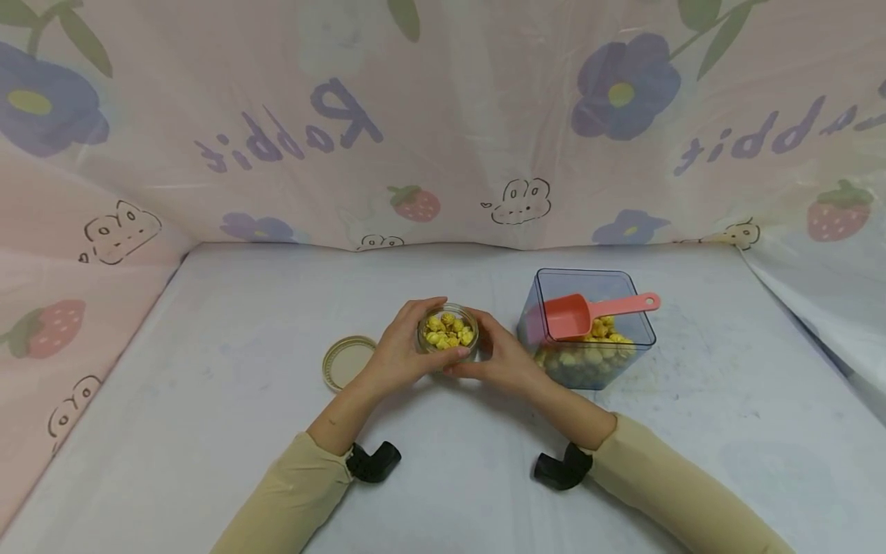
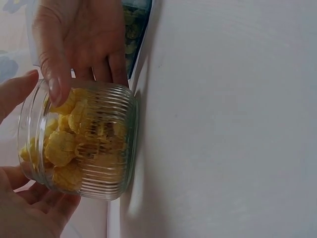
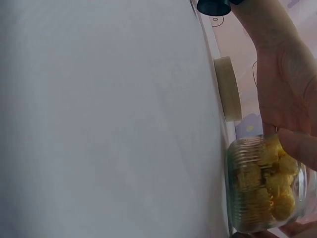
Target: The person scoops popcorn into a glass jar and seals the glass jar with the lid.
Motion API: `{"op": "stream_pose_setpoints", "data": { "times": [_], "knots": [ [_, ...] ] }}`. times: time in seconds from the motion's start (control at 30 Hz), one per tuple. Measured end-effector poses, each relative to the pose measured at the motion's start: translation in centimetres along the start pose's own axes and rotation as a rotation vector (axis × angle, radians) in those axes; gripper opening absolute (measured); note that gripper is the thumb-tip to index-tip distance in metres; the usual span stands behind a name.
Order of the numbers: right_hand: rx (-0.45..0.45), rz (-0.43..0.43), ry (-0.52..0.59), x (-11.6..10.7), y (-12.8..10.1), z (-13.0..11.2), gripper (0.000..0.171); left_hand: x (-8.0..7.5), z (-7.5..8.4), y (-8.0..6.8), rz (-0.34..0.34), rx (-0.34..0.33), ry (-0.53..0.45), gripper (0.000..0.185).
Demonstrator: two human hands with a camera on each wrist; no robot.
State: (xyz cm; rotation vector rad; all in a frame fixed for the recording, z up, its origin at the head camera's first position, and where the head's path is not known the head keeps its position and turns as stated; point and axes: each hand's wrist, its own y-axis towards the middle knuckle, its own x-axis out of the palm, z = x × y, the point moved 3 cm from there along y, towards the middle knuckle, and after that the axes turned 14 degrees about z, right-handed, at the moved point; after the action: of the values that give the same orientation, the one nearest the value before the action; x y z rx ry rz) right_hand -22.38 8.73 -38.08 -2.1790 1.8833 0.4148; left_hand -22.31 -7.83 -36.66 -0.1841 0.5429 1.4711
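Both hands hold a ribbed clear glass jar (image 2: 106, 168) of yellow popcorn (image 1: 446, 331), upright at the middle of the table. My left hand (image 1: 400, 348) curls round the jar's left side, thumb across the near side by the rim. From the right, my right hand (image 1: 504, 358) grips the glass, its thumb lying along the near side lower down. The jar's base is at the white table surface in the left wrist view. Beside my left wrist lies a round gold-coloured lid (image 1: 346, 362), partly covered by the hand.
Right of my right hand stands a clear bluish square container (image 1: 588, 377) with more popcorn. A pink scoop (image 1: 569, 317) rests in its top, handle sticking out over the right rim. A patterned curtain (image 1: 443, 138) hangs behind the white table (image 1: 443, 492).
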Motion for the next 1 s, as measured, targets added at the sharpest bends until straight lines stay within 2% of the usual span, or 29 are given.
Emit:
{"op": "stream_pose_setpoints", "data": {
  "times": [0.33, 0.47, 0.57, 0.7, 0.77, 0.9, 1.0],
  "knots": [
    [0.002, -0.013, 0.022, 0.0, 0.1, 0.1, 0.083, -0.4, -0.1, -0.1, -0.007, 0.023, 0.048, 0.076],
    [0.002, -0.012, 0.024, -0.1, 0.1, 0.1, 0.083, -1.1, -0.1, -0.2, 0.013, 0.067, 0.051, 0.07],
    [0.021, -0.007, 0.01, -0.2, 0.1, 0.0, 0.084, -1.8, -0.2, -0.3, 0.017, 0.085, 0.073, 0.075],
    [0.048, -0.009, -0.005, -0.2, 0.2, 0.0, 0.085, -2.7, -0.4, -0.7, 0.012, 0.067, 0.127, 0.088],
    [0.05, -0.009, -0.009, -0.1, 0.2, 0.1, 0.085, -3.1, -0.6, -0.8, 0.014, 0.064, 0.152, 0.089],
    [0.047, -0.004, -0.004, -0.1, 0.2, 0.2, 0.085, -3.7, -0.8, -1.2, 0.036, 0.113, 0.233, 0.085],
    [0.049, 0.0, -0.008, -0.1, 0.1, 0.3, 0.086, -4.1, -1.0, -1.5, 0.047, 0.147, 0.329, 0.083]
  ]
}}
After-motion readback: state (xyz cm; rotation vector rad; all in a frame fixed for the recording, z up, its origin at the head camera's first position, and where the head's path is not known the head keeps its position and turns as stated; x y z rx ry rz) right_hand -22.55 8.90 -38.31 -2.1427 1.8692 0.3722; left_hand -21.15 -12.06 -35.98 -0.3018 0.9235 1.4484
